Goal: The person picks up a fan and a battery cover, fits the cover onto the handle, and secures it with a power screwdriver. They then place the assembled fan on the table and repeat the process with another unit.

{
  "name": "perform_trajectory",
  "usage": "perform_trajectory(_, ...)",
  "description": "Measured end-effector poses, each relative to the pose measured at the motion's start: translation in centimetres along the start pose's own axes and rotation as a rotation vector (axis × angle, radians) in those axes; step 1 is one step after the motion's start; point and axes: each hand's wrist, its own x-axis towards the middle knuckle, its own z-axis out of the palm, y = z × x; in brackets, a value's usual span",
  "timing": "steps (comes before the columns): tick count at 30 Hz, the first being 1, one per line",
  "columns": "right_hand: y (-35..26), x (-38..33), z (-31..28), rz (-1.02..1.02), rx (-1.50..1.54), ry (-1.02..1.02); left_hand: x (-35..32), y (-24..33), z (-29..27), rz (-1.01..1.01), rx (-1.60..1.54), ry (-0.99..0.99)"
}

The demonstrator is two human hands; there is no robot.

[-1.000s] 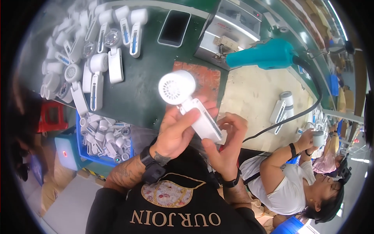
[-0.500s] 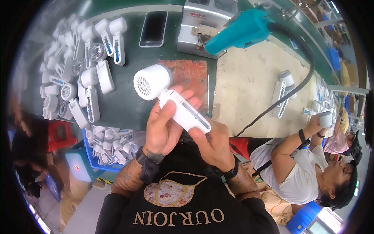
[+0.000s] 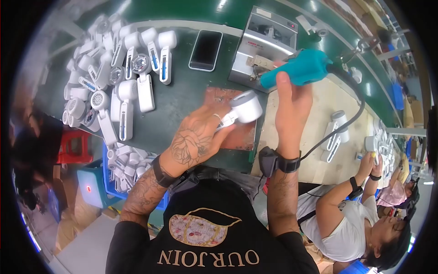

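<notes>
The white handheld fan (image 3: pixel 242 109) lies with its round head over the reddish mat (image 3: pixel 228 116) on the green bench (image 3: pixel 182 105), pinned there by the left hand (image 3: pixel 198 137), whose fingers are closed around its handle. The right hand (image 3: pixel 292 98) is wrapped tight on the grip of the teal power screwdriver (image 3: pixel 303 68), held just above and right of the fan, so the step looks like fastening. The tip must meet the fan squarely; a heap of white fans (image 3: pixel 114 91) lies left.

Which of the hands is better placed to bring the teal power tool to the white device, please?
Right: the right hand already grips the teal power tool, while the left hand holds the white device.
</notes>
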Motion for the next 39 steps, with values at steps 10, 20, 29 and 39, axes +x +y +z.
perform_trajectory(10,-1.6,-4.2,-4.0,0.127,0.268,0.087,2.5,-0.6,1.3,0.251,0.060,-0.135)
perform_trajectory(20,-3.4,-5.0,-4.8,0.069,0.220,0.112,2.7,-1.7,3.5,0.306,-0.059,0.056)
perform_trajectory(29,-4.8,-3.5,0.9,0.153,0.420,-0.023,2.7,-2.4,2.9,0.334,-0.125,0.019)
perform_trajectory(39,-3.8,-3.8,2.4,0.127,0.368,-0.050,2.7,-2.5,2.8,0.285,-0.153,0.008)
